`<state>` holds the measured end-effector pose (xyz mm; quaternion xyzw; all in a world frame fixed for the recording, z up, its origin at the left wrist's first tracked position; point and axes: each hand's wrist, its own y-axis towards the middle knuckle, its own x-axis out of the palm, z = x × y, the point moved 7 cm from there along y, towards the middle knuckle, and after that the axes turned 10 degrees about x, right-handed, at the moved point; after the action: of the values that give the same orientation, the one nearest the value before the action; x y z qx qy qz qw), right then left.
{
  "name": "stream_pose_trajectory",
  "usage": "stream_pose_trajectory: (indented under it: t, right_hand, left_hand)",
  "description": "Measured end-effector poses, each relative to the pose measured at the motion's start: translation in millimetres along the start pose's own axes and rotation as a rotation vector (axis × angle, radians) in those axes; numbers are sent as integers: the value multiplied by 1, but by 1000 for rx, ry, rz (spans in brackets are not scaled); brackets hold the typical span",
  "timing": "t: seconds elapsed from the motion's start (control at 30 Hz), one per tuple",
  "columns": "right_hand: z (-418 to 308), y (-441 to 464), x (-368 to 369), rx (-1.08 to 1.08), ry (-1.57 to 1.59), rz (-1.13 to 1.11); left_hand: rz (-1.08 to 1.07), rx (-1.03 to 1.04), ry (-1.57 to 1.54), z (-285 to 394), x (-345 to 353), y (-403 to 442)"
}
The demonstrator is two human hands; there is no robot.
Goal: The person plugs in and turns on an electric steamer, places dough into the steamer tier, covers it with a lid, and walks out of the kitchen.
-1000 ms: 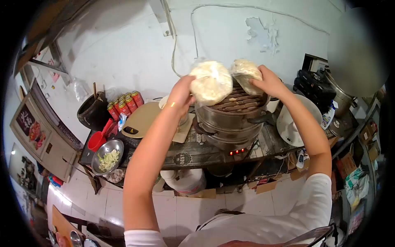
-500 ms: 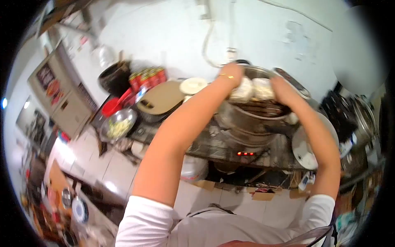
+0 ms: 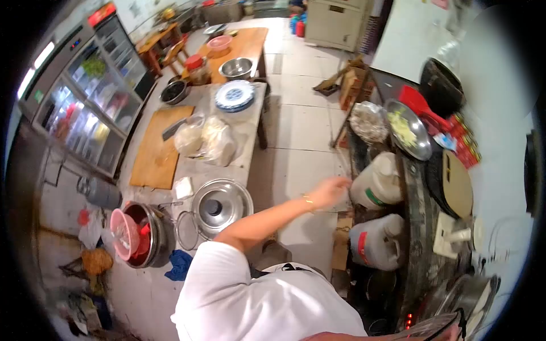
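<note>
My left hand (image 3: 331,193), with a thin gold bracelet at the wrist, reaches out over the floor gap to the right of the work table. It is slightly blurred; the fingers look stretched out and nothing shows in them. Nearest to it stands a whitish plastic jug (image 3: 376,184) with a green label, on the shelf under the dark counter. A second jug (image 3: 372,244) with a red label stands closer to me. My right hand is out of view. At the lower right edge a steel pot (image 3: 455,301) is partly seen.
On the left work table (image 3: 259,122) are a steel lid (image 3: 222,207), plastic bags of pale food (image 3: 216,142), a cutting board (image 3: 156,150) with a cleaver, and stacked plates (image 3: 234,95). The right counter holds a bowl of chopped vegetables (image 3: 424,145). A glass-door fridge (image 3: 85,108) stands left.
My view has swung left from the pot by the wall to the work table and aisle. My left hand has left the pale bundles at the pot; my right hand has gone out of view.
</note>
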<state>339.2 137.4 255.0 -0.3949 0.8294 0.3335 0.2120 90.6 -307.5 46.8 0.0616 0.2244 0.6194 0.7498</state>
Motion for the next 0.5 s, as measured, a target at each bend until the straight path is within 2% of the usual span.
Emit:
stream_pose_trajectory:
  t: [0.03, 0.07, 0.1, 0.13, 0.17, 0.23, 0.3, 0.33, 0.4, 0.43, 0.5]
  right_hand:
    - [8, 5, 51, 59, 59, -156]
    - [-3, 10, 103, 53, 76, -289]
    - [-43, 7, 152, -13, 45, -361]
    - [-83, 5, 202, -81, 19, -433]
    - [-117, 2, 235, -168, 17, -466]
    - [-164, 0, 287, -266, 10, -513]
    - [-197, -11, 329, -348, 169, -691]
    - [-210, -16, 344, -346, 166, -693]
    - [-236, -33, 369, -374, 230, -776]
    - [-242, -37, 377, -369, 225, -770]
    - [-256, -52, 390, -503, 142, -816]
  left_hand:
    - [100, -199, 157, -36, -50, -30]
    - [250, -234, 201, -53, -102, -55]
    - [370, -166, 476, -61, -155, -76]
    - [519, -99, 552, -87, -202, -100]
    - [580, -182, 655, -73, -246, -114]
    - [746, -231, 808, -103, -330, -149]
    - [774, -375, 958, -132, -389, -177]
    - [773, -378, 956, -145, -409, -181]
    - [626, -730, 950, -192, -437, -194]
    - [619, -725, 946, -209, -446, -197]
    - [511, -829, 840, -250, -455, -202]
